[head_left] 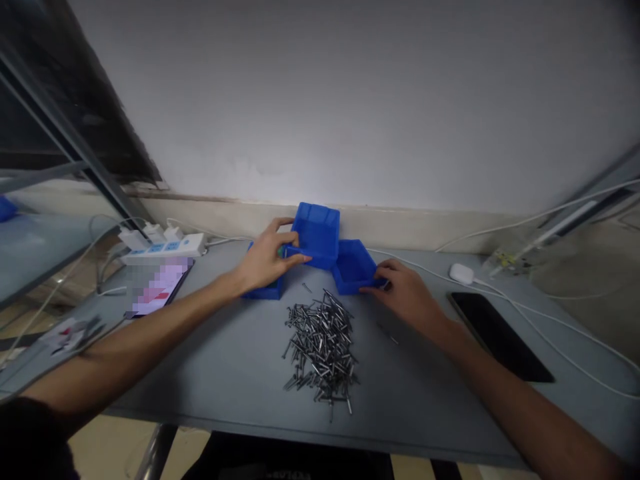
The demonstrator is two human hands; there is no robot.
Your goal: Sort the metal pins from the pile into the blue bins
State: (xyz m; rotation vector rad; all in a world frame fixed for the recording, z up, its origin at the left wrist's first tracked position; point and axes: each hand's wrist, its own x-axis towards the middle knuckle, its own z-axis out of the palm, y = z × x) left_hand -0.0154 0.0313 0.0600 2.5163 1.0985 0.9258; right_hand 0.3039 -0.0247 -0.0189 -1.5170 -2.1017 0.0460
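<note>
Left blue bin (320,230) and right blue bin (345,287) are held side by side toward the back of the desk (220,360), one by each hand. The scene is bounded at twelve o'clock by a pale wall (350,100), below which the grey desk is spread. With the clock centred on a pile of metal fasteners (323,347), heaped loosely on bare desk, the left blue bin is found at twelve o'clock, raised and tilted so that its inside is shown. Its near left edge is clamped in the grip of the left hand (270,257), thumb against fingers. The right blue bin is placed at one o'clock, also tilted; its right edge is pinched in the grip of the right hand (403,293). Whether its base is touched by the desk cannot be told. Between ten and eleven o'clock, a third blue bin (270,293) is partly hidden by the left hand. At three o'clock a dark flat device (500,337) is laid. At ten o'clock a power strip (193,243) is fitted with white plugs (173,233), and a phone with a lit screen (163,290) is set just before it. At two o'clock a small white case (461,273) is seen. Smallest, a single fastener (307,287) is left just beyond the pile, near twelve o'clock.
</note>
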